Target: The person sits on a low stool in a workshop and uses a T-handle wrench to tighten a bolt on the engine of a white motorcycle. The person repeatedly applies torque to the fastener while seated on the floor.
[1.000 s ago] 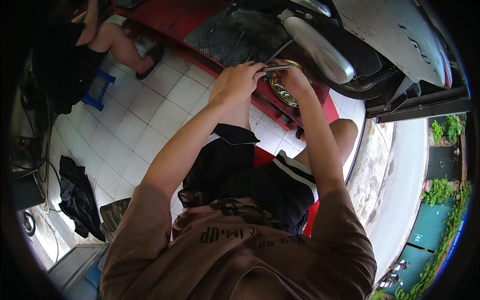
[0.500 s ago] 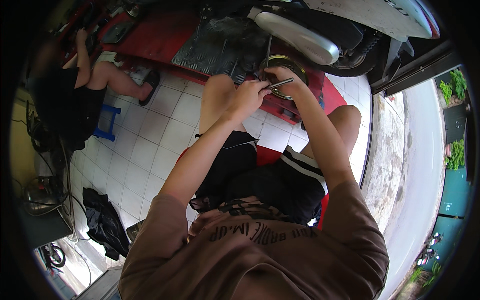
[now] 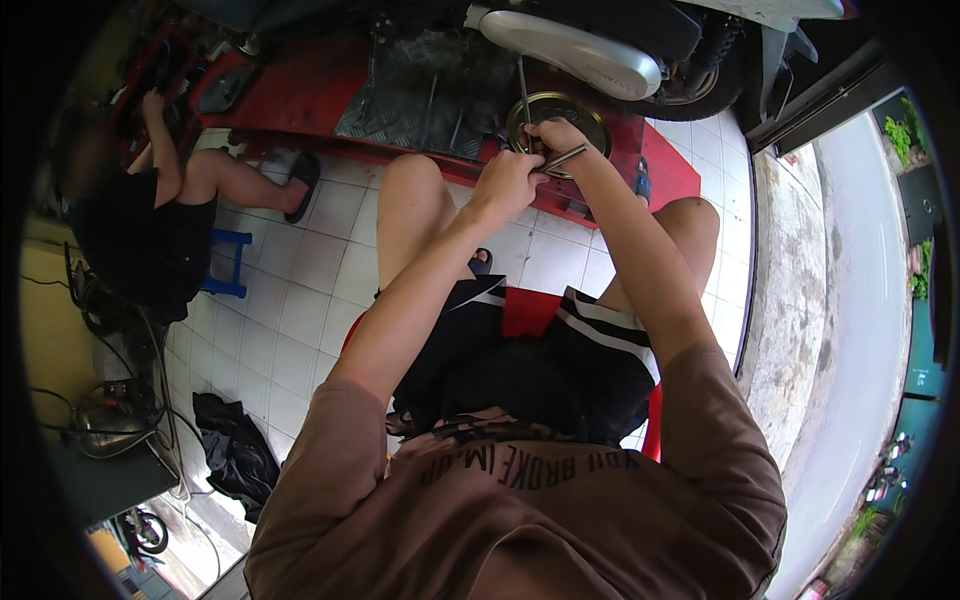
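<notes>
My left hand [image 3: 508,187] is closed on a short steel bar [image 3: 568,154], which angles up to the right beneath my right wrist. My right hand [image 3: 557,138] is just above it, fingers curled on something small that I cannot make out. A thin upright metal rod [image 3: 523,85] reaches down to those fingers. Behind both hands a round gold-coloured metal tray [image 3: 585,114] rests on the red lift platform [image 3: 677,172]. Above the tray is the silver exhaust cover [image 3: 568,55] of a motorbike.
A co-worker [image 3: 132,225] sits at the left beside a blue plastic stool [image 3: 233,263]. Cables and machinery [image 3: 115,425] line the left edge near black fabric [image 3: 228,450]. My knees flank my arms over white tiles [image 3: 555,258]. A road [image 3: 850,260] lies beyond the doorway at right.
The view has shifted, bringing more of my knees and the platform edge in. The steel bar has swung from nearly level to a slant, and my right hand has come above my left.
</notes>
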The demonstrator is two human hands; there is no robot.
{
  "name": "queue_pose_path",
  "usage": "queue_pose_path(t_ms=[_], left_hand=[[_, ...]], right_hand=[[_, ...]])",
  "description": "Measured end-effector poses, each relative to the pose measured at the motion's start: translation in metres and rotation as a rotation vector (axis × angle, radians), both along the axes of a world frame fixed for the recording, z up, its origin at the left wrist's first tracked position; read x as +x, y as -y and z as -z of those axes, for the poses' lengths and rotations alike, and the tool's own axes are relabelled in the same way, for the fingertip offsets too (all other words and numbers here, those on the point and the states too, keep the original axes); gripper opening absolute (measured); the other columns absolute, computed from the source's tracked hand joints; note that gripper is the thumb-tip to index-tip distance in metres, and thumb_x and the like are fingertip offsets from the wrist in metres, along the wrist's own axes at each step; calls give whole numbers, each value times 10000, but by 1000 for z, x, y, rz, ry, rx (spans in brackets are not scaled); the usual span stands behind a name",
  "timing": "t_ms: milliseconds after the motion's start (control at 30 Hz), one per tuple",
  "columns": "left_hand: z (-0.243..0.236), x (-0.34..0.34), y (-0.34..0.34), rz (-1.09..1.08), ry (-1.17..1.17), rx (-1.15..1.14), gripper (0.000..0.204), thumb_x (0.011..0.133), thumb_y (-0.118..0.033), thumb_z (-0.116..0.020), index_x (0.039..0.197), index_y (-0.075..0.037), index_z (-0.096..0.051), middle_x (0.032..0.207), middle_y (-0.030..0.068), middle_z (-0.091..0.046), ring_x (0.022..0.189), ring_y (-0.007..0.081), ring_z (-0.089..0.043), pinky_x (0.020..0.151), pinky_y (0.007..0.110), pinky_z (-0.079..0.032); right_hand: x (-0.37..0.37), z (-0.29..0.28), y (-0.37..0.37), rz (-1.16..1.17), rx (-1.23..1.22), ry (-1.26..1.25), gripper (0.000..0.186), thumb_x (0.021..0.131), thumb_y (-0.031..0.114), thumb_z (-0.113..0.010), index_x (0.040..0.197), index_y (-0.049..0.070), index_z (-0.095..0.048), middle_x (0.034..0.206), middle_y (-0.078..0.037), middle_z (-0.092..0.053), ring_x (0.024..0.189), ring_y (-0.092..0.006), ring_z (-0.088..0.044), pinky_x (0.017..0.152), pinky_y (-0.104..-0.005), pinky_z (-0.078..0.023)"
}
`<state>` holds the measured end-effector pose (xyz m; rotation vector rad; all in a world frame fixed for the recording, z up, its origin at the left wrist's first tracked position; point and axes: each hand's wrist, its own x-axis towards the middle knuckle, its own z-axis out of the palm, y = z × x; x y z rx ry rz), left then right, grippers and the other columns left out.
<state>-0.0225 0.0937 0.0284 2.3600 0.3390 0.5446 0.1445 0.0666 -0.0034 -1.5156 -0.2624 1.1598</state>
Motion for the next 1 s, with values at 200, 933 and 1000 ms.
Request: queue_pose_path(t_ms=[200,933,1000], left_hand=[[-6,-4,-3,-3,-17,25,157,780,-82,-653,915,-4,-668,720,235,-601,701,399,-595,649,434,-465],[15,-15,-19,26,52,-53,143,797,-92,-651,933,-49,-664,805,100,-643,686,296,-627,603,377,-498],[21,-13,-16,42,118,-51,152,775,-109,-683,918,-61,-669,786,81,-646,658,254,-628,572,355,-500]], right_hand=[[-8,-13,-14,47,-52,-123,167,908,124,-529,786,38,-603,620,-31,-506,470,-123,-377,418,-296,-301],[-12,1,2,-205,99,168,210,911,203,-577,884,-2,-617,718,-35,-608,546,-82,-490,494,-241,-405],[-20,-6,11,-151,158,75,212,924,204,-560,893,2,-617,715,-38,-609,557,-78,-489,512,-235,-403]])
